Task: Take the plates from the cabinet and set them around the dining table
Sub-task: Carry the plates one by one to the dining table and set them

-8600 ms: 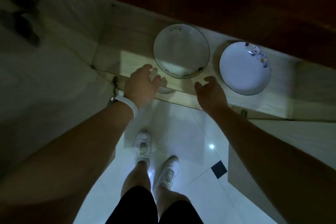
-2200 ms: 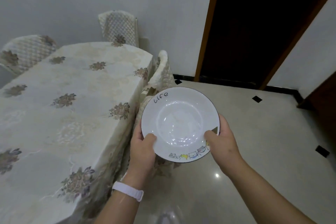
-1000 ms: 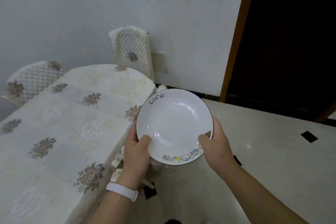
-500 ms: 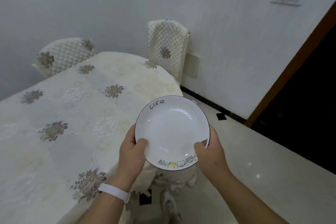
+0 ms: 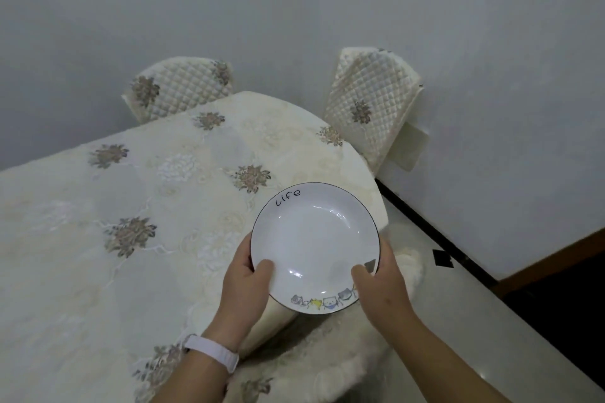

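I hold a white plate point(image 5: 314, 239) with a thin dark rim, the word "Life" at its far edge and small cartoon cats along its near edge. My left hand point(image 5: 244, 288) grips its left rim, thumb on top. On the right rim, my right hand point(image 5: 381, 285) grips the same way. The plate hovers level over the near right edge of the dining table point(image 5: 114, 239), which wears a cream cloth with brown flower patterns. The cabinet is out of view.
Two chairs in quilted cream covers stand at the table's far end, one at the far left point(image 5: 178, 90) and one at the far right point(image 5: 368, 105). A covered chair point(image 5: 327, 353) sits under my arms. A grey wall lies behind, pale floor point(image 5: 458, 298) to the right.
Since the cabinet shelf I have taken the plate in both hands and carried it to the table. Over the last second the view turned left and the plate came over the table's edge.
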A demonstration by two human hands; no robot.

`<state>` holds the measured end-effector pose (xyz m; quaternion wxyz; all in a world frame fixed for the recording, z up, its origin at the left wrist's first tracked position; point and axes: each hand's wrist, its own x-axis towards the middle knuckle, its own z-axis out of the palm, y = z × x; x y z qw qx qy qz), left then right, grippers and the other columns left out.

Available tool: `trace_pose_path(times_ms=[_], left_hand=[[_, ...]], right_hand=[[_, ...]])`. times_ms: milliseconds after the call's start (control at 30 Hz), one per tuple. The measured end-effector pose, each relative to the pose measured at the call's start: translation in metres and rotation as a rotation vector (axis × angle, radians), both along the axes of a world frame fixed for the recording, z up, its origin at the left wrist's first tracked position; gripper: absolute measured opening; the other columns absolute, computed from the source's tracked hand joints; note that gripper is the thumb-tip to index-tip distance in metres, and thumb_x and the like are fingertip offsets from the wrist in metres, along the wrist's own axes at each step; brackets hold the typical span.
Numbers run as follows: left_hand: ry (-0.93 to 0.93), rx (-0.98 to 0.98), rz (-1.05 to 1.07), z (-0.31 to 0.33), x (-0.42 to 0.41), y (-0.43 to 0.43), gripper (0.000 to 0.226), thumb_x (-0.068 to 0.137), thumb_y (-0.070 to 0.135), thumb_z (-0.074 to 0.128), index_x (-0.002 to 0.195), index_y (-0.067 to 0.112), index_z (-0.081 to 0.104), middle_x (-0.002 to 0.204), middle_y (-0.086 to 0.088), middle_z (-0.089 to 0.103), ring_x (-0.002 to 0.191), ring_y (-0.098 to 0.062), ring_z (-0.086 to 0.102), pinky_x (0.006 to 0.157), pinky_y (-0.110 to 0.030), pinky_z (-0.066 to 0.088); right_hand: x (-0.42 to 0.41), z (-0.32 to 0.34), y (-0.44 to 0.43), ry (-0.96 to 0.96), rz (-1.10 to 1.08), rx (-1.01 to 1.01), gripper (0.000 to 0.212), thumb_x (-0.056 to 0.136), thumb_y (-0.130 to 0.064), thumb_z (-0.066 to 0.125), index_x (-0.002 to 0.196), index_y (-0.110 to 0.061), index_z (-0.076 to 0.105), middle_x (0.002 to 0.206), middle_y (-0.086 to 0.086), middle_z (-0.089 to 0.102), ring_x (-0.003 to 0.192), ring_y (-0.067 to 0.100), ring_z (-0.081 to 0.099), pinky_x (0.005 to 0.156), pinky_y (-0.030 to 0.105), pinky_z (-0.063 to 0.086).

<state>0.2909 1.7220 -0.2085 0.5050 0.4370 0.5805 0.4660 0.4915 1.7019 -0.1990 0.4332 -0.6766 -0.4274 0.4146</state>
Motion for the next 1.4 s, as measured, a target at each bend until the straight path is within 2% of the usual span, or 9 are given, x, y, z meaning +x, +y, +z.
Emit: trace_pose_path(times_ms=[100, 267, 500, 633, 833, 1000, 1100, 1200, 1400], left_hand=[[0.025, -0.020, 0.039, -0.004, -0.011, 0.008, 0.058, 0.072, 0.015, 0.047, 0.121, 0.044, 0.059, 0.111, 0.017, 0.070, 0.103, -0.007, 0.065, 0.079, -0.031, 0.054], [0.040, -0.054, 0.126, -0.019, -0.022, 0.023, 0.056, 0.074, 0.015, 0.047, 0.117, 0.049, 0.058, 0.111, 0.020, 0.069, 0.100, -0.002, 0.064, 0.075, -0.025, 0.053], [0.133, -0.198, 0.230, -0.064, -0.027, 0.038, 0.058, 0.080, 0.013, 0.051, 0.130, 0.042, 0.052, 0.118, 0.017, 0.065, 0.108, -0.009, 0.062, 0.086, -0.038, 0.056], [0.151, -0.333, 0.285, -0.100, -0.027, 0.043, 0.056, 0.082, 0.015, 0.054, 0.130, 0.044, 0.050, 0.119, 0.009, 0.065, 0.109, -0.022, 0.062, 0.085, -0.040, 0.056], [0.188, -0.463, 0.375, -0.128, -0.028, 0.054, 0.051, 0.088, 0.006, 0.055, 0.133, 0.031, 0.051, 0.117, 0.005, 0.065, 0.106, -0.017, 0.061, 0.089, -0.039, 0.053], [0.184, -0.522, 0.424, -0.147, -0.029, 0.061, 0.048, 0.087, 0.007, 0.056, 0.128, 0.031, 0.052, 0.113, 0.009, 0.065, 0.104, -0.014, 0.061, 0.086, -0.033, 0.051], [0.224, -0.533, 0.435, -0.153, -0.028, 0.064, 0.047, 0.087, 0.007, 0.056, 0.128, 0.030, 0.051, 0.111, 0.010, 0.064, 0.102, -0.013, 0.060, 0.077, -0.025, 0.049], [0.290, -0.541, 0.416, -0.155, -0.028, 0.064, 0.045, 0.088, 0.010, 0.055, 0.129, 0.027, 0.049, 0.106, 0.010, 0.061, 0.096, -0.013, 0.057, 0.067, -0.017, 0.041], [0.436, -0.582, 0.304, -0.154, -0.032, 0.066, 0.030, 0.090, 0.019, 0.051, 0.119, 0.019, 0.043, 0.098, 0.004, 0.058, 0.091, -0.024, 0.058, 0.067, -0.032, 0.044]], right_hand=[[-0.009, -0.001, 0.019, -0.023, 0.077, -0.009, 0.054, 0.080, 0.003, 0.051, 0.119, -0.035, 0.049, 0.104, -0.019, 0.060, 0.098, 0.002, 0.058, 0.076, 0.021, 0.047], [-0.015, -0.018, 0.057, -0.042, 0.237, -0.067, 0.054, 0.083, 0.000, 0.051, 0.123, -0.034, 0.043, 0.099, -0.017, 0.061, 0.086, -0.004, 0.058, 0.070, 0.018, 0.047], [-0.021, -0.064, 0.113, -0.122, 0.431, -0.214, 0.056, 0.085, -0.007, 0.051, 0.134, -0.030, 0.038, 0.090, -0.012, 0.061, 0.080, 0.004, 0.058, 0.063, 0.022, 0.046], [-0.024, -0.099, 0.142, -0.160, 0.582, -0.337, 0.060, 0.085, -0.008, 0.049, 0.137, -0.033, 0.032, 0.093, -0.008, 0.060, 0.082, 0.007, 0.058, 0.068, 0.028, 0.047], [-0.029, -0.132, 0.169, -0.202, 0.674, -0.370, 0.060, 0.083, -0.007, 0.053, 0.136, -0.029, 0.035, 0.093, -0.005, 0.060, 0.082, 0.009, 0.058, 0.072, 0.030, 0.045], [-0.033, -0.153, 0.182, -0.231, 0.709, -0.381, 0.059, 0.083, -0.010, 0.055, 0.136, -0.028, 0.036, 0.093, -0.010, 0.059, 0.082, 0.009, 0.057, 0.075, 0.030, 0.044], [-0.035, -0.161, 0.185, -0.276, 0.717, -0.367, 0.057, 0.082, -0.012, 0.057, 0.134, -0.027, 0.037, 0.096, -0.002, 0.063, 0.086, 0.020, 0.060, 0.078, 0.033, 0.048], [-0.037, -0.162, 0.186, -0.286, 0.709, -0.357, 0.058, 0.082, -0.011, 0.057, 0.133, -0.028, 0.038, 0.093, -0.001, 0.063, 0.084, 0.020, 0.060, 0.077, 0.033, 0.048], [-0.038, -0.161, 0.186, -0.332, 0.700, -0.346, 0.049, 0.082, -0.013, 0.057, 0.127, -0.025, 0.042, 0.086, 0.000, 0.065, 0.075, 0.012, 0.059, 0.070, 0.031, 0.046]])
